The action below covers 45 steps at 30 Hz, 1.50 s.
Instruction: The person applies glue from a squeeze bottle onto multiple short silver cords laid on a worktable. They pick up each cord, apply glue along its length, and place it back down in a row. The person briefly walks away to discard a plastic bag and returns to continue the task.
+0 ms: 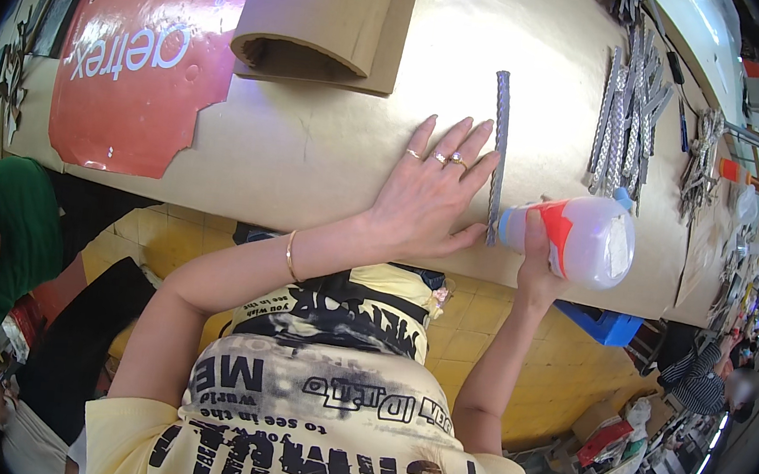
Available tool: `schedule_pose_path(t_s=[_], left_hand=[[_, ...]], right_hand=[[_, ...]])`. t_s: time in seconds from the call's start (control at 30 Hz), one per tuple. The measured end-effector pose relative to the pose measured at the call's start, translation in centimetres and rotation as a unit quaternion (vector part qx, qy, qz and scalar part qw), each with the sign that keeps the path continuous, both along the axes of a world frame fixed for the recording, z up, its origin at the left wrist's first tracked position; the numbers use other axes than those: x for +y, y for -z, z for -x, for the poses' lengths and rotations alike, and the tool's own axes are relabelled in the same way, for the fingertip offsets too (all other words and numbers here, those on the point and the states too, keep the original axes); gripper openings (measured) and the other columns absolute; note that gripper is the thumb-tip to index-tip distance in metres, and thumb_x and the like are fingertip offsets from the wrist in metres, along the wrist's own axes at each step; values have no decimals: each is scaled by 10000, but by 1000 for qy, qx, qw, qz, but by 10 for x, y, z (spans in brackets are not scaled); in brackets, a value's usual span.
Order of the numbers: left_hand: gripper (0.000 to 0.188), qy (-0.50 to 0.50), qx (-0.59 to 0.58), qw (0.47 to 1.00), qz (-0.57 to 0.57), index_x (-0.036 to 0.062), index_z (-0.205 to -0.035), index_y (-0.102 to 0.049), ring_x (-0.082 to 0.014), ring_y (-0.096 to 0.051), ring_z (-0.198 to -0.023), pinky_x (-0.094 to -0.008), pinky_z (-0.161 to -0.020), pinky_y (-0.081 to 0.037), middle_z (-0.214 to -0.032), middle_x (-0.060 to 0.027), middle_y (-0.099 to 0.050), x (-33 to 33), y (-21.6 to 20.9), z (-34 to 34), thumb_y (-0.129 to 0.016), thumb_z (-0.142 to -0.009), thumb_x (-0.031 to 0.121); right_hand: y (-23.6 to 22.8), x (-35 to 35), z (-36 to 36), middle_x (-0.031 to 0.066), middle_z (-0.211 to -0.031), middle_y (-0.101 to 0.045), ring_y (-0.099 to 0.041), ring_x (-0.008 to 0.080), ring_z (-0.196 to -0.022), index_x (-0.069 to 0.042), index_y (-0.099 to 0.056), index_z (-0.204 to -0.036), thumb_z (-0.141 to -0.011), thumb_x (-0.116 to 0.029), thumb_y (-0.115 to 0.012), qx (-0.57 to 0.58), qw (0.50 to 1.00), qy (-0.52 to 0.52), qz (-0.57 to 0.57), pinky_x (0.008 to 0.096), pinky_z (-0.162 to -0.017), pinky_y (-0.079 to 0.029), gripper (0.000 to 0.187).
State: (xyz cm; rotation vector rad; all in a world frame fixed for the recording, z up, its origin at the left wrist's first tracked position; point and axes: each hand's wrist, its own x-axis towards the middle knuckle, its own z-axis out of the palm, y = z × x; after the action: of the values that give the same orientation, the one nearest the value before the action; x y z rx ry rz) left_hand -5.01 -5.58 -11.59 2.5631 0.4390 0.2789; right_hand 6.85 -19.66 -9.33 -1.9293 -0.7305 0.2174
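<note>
At tan table [313, 159], left fingers [453, 140] spread against 1 braided strip [502, 125], right fingers [536, 243] gripping bottle [592, 243]

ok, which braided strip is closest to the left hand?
The lone dark grey braided strip at the left hand's fingertips, lying by itself left of the squeeze bottle. The other braided strips are bunched together farther right.
</note>
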Motion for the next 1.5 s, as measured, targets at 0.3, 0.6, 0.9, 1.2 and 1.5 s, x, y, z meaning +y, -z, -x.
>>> schedule_pose_path(t_s=[0.3,0.6,0.9,1.2,1.5], left_hand=[[547,120,-59,985,-107,66,-1252,-552,-312,-319,-1373,-544,-1122,-201,-1481,-183,-339,25,-23,-12,-677,-794,336],[321,420,48,858,-293,-32,-1042,-679,-268,-360,-1375,-460,-1118,-327,-1416,-128,-473,65,-40,-83,-543,-828,166],[365,355,33,888,-292,-19,-1083,-641,-292,-436,-1313,-439,-1078,-360,-1318,-138,-551,130,-41,-176,-608,-751,128],[185,282,128,924,-225,102,-868,-702,-264,-489,-1254,-433,-1079,-326,-1267,-107,-594,158,-64,-227,-657,-729,216],[339,224,-2,971,-85,121,-1164,-624,-285,-549,-1151,-430,-1018,-379,-1247,-121,-594,148,-69,-219,-600,-826,131]], right_hand=[[-2,-51,-9,70,-1034,-608,-611,202,-946,-26,-457,-1280,-742,-170,-761,203,936,154,-244,385,-868,-499,635],[5,-58,-36,69,-1012,-566,-565,174,-936,-36,-456,-1234,-827,-295,-629,255,874,138,-389,353,-903,-435,513],[-6,-41,-48,87,-1049,-622,-598,193,-986,-10,-561,-1139,-742,-117,-767,115,981,67,-139,370,-899,-481,460],[6,-12,-71,32,-840,-594,-581,169,-739,-57,-553,-1005,-603,-303,-883,-161,986,3,-53,298,-672,-455,576],[-24,-13,-76,48,-859,-608,-610,176,-794,-51,-546,-1006,-576,-303,-904,-116,991,29,-52,300,-744,-493,614]])
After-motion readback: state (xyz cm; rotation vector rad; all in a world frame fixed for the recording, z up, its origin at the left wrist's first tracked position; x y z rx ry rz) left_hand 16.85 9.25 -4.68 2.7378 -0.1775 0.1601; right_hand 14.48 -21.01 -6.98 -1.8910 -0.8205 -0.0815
